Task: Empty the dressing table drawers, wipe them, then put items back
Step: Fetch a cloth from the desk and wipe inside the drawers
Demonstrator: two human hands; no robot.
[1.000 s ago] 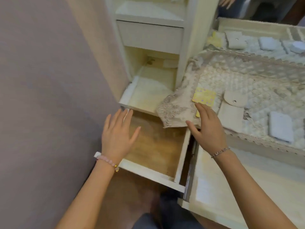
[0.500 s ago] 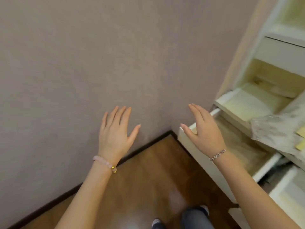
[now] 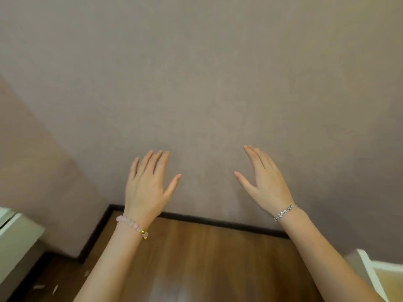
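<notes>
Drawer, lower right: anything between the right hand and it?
Nothing visible. The right hand is open and empty before the wall; only a corner of the drawer shows, beside the forearm; the rest is out of frame.

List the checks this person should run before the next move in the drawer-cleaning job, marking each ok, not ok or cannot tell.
1. Left hand free: ok, fingers straight, holding nothing.
2. Right hand free: ok, also open and empty.
3. Work in view: not ok, the camera faces the wall; only a pale furniture corner shows lower right.
4. Something to wipe with in sight: cannot tell, none in view.
5. Floor ahead: ok, though small pale scraps lie lower left.
</notes>
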